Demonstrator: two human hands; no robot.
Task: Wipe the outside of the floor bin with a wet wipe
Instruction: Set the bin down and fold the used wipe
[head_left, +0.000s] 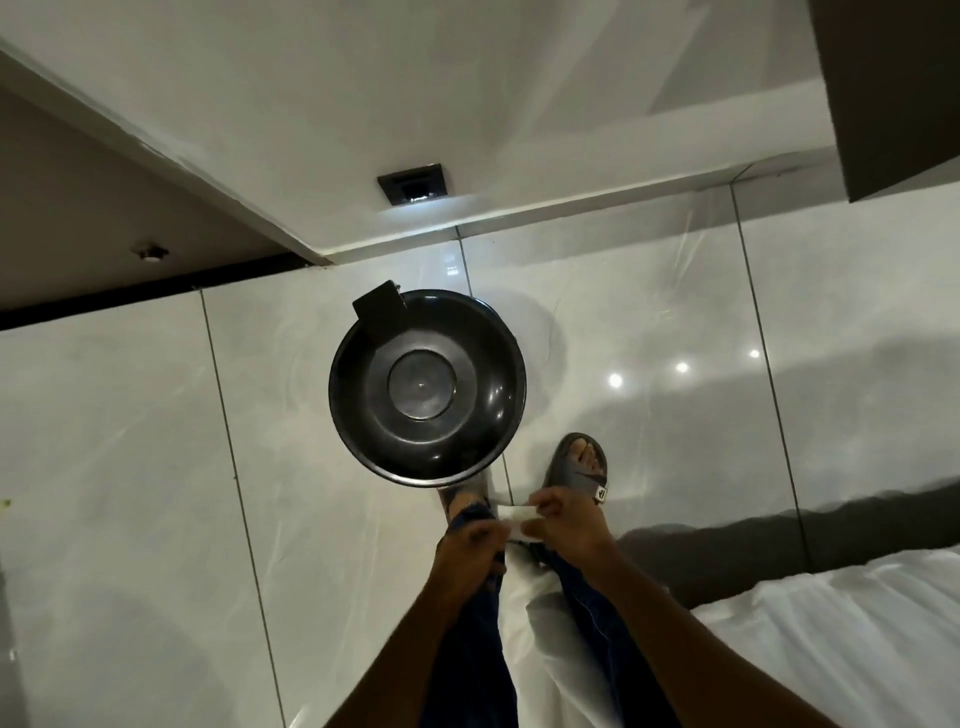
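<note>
A round black floor bin (427, 387) with a closed domed lid stands on the pale tiled floor, seen from straight above; its sides are hidden under the lid. Just below it, my left hand (470, 548) and my right hand (558, 530) both pinch a small white wet wipe (514, 518) stretched between them. The hands hover above my feet, a short way in front of the bin and not touching it.
My feet in dark sandals (582, 467) stand right beside the bin. A white wall with a dark socket plate (413, 183) runs behind it. A bed with white sheets (852, 634) lies at the lower right, a dark cabinet (898, 93) at the upper right.
</note>
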